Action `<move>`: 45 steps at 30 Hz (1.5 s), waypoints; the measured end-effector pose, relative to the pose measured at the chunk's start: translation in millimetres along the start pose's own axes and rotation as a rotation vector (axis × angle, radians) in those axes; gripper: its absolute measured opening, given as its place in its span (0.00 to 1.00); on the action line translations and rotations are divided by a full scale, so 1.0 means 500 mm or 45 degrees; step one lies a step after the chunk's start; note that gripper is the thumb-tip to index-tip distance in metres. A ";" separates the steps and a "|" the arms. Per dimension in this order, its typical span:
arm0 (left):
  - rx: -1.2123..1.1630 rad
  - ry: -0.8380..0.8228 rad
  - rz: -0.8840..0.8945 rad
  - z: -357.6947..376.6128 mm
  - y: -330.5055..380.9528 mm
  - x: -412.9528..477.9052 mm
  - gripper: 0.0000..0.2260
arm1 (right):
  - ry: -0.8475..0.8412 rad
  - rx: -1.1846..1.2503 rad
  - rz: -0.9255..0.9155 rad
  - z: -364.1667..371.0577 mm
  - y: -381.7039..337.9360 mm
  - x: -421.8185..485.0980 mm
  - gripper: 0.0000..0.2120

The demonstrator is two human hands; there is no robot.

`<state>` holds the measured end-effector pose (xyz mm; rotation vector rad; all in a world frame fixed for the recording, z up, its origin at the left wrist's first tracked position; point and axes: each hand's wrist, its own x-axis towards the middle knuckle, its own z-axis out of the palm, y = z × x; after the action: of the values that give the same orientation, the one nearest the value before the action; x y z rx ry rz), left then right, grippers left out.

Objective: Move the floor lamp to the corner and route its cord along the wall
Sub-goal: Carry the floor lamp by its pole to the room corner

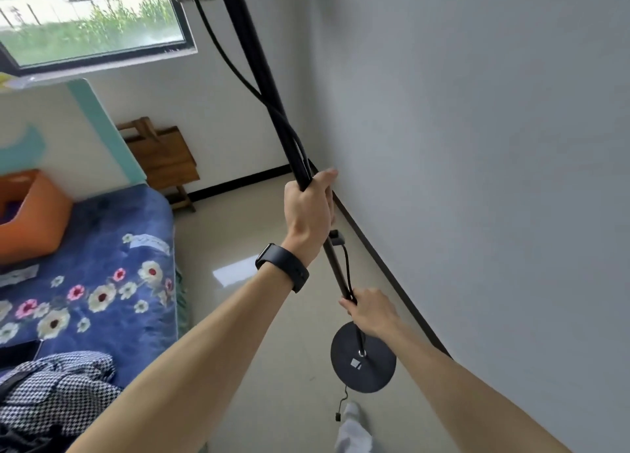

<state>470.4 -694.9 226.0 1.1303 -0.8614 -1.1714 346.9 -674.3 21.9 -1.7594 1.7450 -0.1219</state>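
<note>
A black floor lamp with a thin pole (262, 77) and a round black base (363, 362) is tilted, its base lifted above the tiled floor next to the right wall. My left hand (308, 210), with a dark watch on the wrist, grips the pole at mid-height together with the black cord (218, 40) running down alongside it. My right hand (370, 311) grips the pole lower down, just above the base, with a loop of cord under the fingers. The cord's loose end with a small plug (338, 417) dangles below the base. The lamp head is cut off at the top edge.
The room corner (308, 161) lies ahead, where the grey right wall meets the window wall. A bed with a blue flowered cover (102, 275) fills the left side. A folded wooden table (160, 159) leans against the far wall. My foot (353, 415) is below the base.
</note>
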 end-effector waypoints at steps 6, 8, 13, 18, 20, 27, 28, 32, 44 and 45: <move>-0.013 0.114 -0.015 -0.008 0.011 0.246 0.29 | -0.061 -0.021 -0.055 -0.057 -0.065 0.238 0.12; -0.007 0.140 -0.013 -0.014 0.017 0.325 0.29 | -0.082 -0.011 -0.077 -0.074 -0.090 0.314 0.12; 0.006 0.188 -0.012 -0.036 0.022 0.533 0.29 | -0.078 -0.040 -0.085 -0.112 -0.155 0.512 0.17; -0.009 0.154 -0.056 -0.061 0.011 0.756 0.28 | -0.079 -0.061 -0.055 -0.153 -0.233 0.705 0.15; 0.013 0.108 -0.077 -0.066 0.010 0.845 0.28 | -0.055 -0.078 -0.012 -0.174 -0.261 0.777 0.12; 0.063 0.012 -0.102 -0.052 0.025 1.133 0.27 | -0.025 -0.040 0.143 -0.260 -0.349 1.016 0.14; 0.059 0.003 -0.106 -0.047 0.026 1.171 0.27 | -0.020 -0.041 0.153 -0.271 -0.356 1.051 0.13; 0.077 -0.016 -0.117 -0.031 0.014 1.325 0.27 | -0.024 -0.054 0.176 -0.307 -0.376 1.195 0.11; 0.154 0.147 -0.174 0.026 -0.078 1.821 0.24 | -0.086 -0.009 0.217 -0.379 -0.407 1.699 0.10; 0.165 0.162 -0.174 0.030 -0.086 1.859 0.23 | -0.093 -0.007 0.217 -0.385 -0.412 1.737 0.10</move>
<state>640.7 -1606.5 146.8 1.3732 -0.7808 -1.1537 525.7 -1567.4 -45.4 -1.5908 1.8338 0.0196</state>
